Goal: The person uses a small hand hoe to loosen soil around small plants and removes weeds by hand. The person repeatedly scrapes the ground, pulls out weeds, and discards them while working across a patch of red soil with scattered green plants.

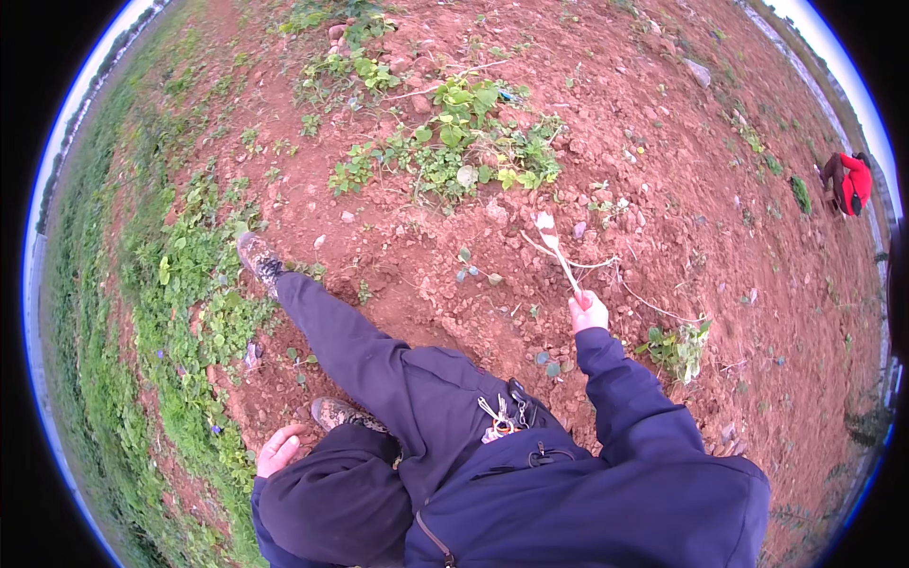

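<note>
My right hand (589, 311) is closed around the red handle of a small hand trowel (561, 259), whose pale metal blade, smeared with soil, points away from me over the loose red earth. Beside the blade a thin pale root or stem (600, 264) lies on the ground. My left hand (281, 450) hangs beside my bent knee at the lower left, with nothing visible in it and its fingers partly curled. Small seedlings (469, 271) stand in the soil between my leg and the trowel.
A clump of leafy green plants (461, 142) grows ahead of me. Dense green weeds (227, 319) border the left side. An uprooted, wilting plant (685, 348) lies right of my sleeve. Far right, a person in red (856, 183) bends over near a green tuft (800, 194).
</note>
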A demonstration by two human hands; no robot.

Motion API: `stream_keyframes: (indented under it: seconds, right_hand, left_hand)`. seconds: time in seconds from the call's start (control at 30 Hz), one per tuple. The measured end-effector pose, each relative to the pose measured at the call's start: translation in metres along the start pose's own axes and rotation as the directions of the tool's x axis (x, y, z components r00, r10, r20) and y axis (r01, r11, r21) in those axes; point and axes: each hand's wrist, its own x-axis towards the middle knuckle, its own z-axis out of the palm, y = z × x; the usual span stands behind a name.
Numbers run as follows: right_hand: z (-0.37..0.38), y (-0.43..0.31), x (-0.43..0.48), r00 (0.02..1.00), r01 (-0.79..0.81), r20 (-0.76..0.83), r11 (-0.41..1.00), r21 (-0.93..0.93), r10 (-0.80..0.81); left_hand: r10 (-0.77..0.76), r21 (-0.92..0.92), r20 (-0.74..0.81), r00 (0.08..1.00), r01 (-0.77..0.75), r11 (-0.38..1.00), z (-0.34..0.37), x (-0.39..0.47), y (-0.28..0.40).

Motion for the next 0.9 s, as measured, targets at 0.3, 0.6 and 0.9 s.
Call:
stream_keyframes:
  seconds: [0.3,0.6,0.9]
  right_hand:
    - [0.057,-0.017,0.024,0.996,0.086,-0.004,0.936,-0.342,-0.093]
    - [0.057,0.017,0.009,0.996,0.079,0.078,0.864,-0.497,-0.046]
    - [0.036,-0.012,0.009,0.994,0.108,0.043,0.984,-0.142,-0.103]
  left_hand:
    - [0.008,-0.077,-0.009,1.000,-0.009,0.997,0.001,-0.005,-0.006]
    - [-0.039,-0.124,0.008,0.999,0.039,0.992,-0.004,-0.006,-0.008]
    - [-0.001,-0.097,0.010,1.000,0.002,0.995,-0.007,0.000,-0.014]
